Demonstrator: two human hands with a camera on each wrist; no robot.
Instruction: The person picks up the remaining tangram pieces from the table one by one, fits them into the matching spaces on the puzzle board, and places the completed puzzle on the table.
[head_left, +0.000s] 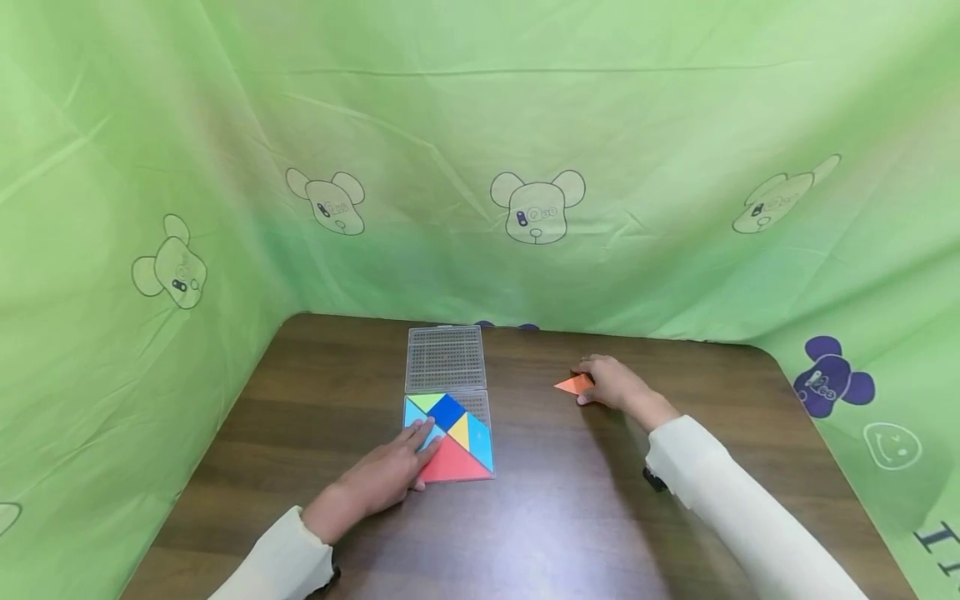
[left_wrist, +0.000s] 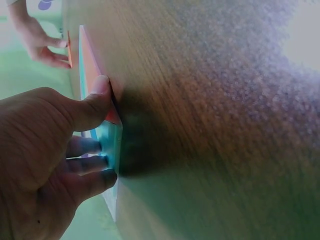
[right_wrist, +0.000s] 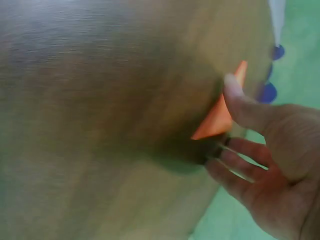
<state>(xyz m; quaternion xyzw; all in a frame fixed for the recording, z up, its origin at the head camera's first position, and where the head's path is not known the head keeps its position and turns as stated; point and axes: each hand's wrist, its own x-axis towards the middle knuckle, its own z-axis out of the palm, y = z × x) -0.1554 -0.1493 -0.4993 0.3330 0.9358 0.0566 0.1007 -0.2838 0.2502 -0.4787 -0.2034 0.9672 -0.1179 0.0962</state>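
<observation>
An open clear plastic case holds a tangram of flat coloured pieces in its near half. My left hand (head_left: 386, 471) lies over the case's lower left corner, fingers resting on a light blue piece (head_left: 412, 412) and the large red triangle (head_left: 453, 460). Its thumb (left_wrist: 100, 85) is at the red piece's edge in the left wrist view. To the right, my right hand (head_left: 615, 383) pinches an orange triangle (head_left: 576, 384) between thumb and fingers, close over the table. The thumb partly covers this triangle (right_wrist: 217, 120) in the right wrist view.
A dark blue square (head_left: 447, 412), a yellow triangle (head_left: 460, 432), a blue parallelogram (head_left: 480, 443) and a green triangle (head_left: 426, 402) fill other parts of the case. Its gridded lid (head_left: 446, 358) lies folded back. Green curtain (head_left: 420, 275) encloses the wooden table (head_left: 330, 358).
</observation>
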